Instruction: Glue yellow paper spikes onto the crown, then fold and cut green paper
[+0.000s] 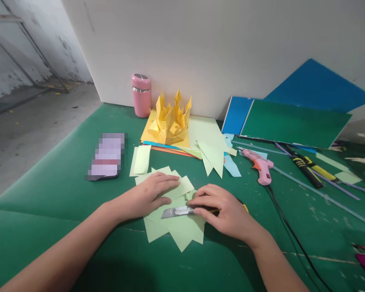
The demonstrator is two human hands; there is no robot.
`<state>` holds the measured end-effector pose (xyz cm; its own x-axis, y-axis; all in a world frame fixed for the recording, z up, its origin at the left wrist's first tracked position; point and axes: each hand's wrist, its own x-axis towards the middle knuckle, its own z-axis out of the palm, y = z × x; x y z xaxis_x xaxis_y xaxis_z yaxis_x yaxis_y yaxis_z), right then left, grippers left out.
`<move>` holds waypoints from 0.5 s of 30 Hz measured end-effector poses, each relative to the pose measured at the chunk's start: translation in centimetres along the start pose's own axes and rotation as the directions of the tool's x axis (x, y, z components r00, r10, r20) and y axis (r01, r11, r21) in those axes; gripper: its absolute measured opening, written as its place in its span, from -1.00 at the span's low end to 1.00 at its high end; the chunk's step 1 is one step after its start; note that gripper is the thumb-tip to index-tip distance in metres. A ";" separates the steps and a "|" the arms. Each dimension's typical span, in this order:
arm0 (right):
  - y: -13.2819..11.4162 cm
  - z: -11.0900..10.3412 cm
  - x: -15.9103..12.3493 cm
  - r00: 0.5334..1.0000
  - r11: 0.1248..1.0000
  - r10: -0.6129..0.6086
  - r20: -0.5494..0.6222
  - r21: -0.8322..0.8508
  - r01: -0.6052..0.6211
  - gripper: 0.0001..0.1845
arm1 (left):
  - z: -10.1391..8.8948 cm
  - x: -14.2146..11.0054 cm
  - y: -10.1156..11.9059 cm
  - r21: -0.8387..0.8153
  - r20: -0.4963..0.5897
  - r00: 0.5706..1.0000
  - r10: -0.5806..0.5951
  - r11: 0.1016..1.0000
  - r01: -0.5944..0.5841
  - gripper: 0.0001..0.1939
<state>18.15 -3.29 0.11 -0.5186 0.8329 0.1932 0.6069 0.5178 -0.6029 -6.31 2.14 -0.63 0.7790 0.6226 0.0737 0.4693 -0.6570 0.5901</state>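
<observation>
My left hand (150,191) lies flat, fingers stretched out, pressing on a pile of light green paper pieces (176,227) on the green table cover (48,194). My right hand (223,209) is closed around a utility knife (178,211), whose metal blade lies across the green paper, pointing left toward my left hand. The knife's yellow handle end shows behind my right hand.
A phone (106,156) lies to the left. Behind the hands are a pink flask (141,95), a yellow folded paper crown (170,117) on coloured sheets, and more green paper cuttings (211,152). A pink glue gun (260,165) with a black cord, tools and blue and green boards (292,121) lie at right.
</observation>
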 end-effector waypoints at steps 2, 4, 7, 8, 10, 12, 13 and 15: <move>-0.1 0.3 0.3 0.997 1.000 0.027 -0.067 0.011 -0.027 -0.75 | 0.1 0.0 0.3 -0.008 -0.012 1.000 -0.024 1.000 0.024 -0.53; -0.1 0.7 0.5 0.988 0.997 0.082 -0.128 0.016 -0.081 -0.75 | 0.1 -0.1 0.4 -0.035 -0.030 0.999 -0.045 0.998 0.044 -0.49; -0.4 1.4 0.8 0.965 0.981 0.194 -0.178 0.036 -0.191 -0.88 | 0.3 -0.1 0.6 -0.079 -0.052 0.997 -0.049 0.996 0.045 -0.42; -0.5 1.6 0.9 0.957 0.975 0.222 -0.185 0.044 -0.218 -0.90 | 0.3 -0.2 0.6 -0.090 -0.062 0.997 -0.046 0.995 0.041 -0.40; -0.7 2.0 1.0 0.951 0.969 0.246 -0.187 0.055 -0.239 -0.89 | 0.4 -0.2 0.7 -0.105 -0.083 0.996 -0.044 0.994 0.035 -0.36; -0.8 2.3 1.1 0.957 0.972 0.235 -0.170 0.063 -0.227 -0.87 | 0.4 -0.1 0.9 -0.105 -0.098 0.994 -0.045 0.994 0.035 -0.37; -0.8 2.4 1.1 0.962 0.974 0.224 -0.159 0.069 -0.215 -0.87 | 0.4 -0.1 0.9 -0.098 -0.102 0.994 -0.042 0.995 0.032 -0.40; -0.8 2.4 1.2 0.971 0.979 0.194 -0.138 0.083 -0.184 -0.86 | 0.4 0.1 1.0 -0.069 -0.104 0.994 -0.019 0.998 0.012 -0.55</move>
<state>15.60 -3.22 -0.99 -0.3028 0.9365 0.1769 0.6401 0.3374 -0.6903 -5.62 1.37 -0.37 0.7225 0.6759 0.1455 0.4490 -0.6188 0.6446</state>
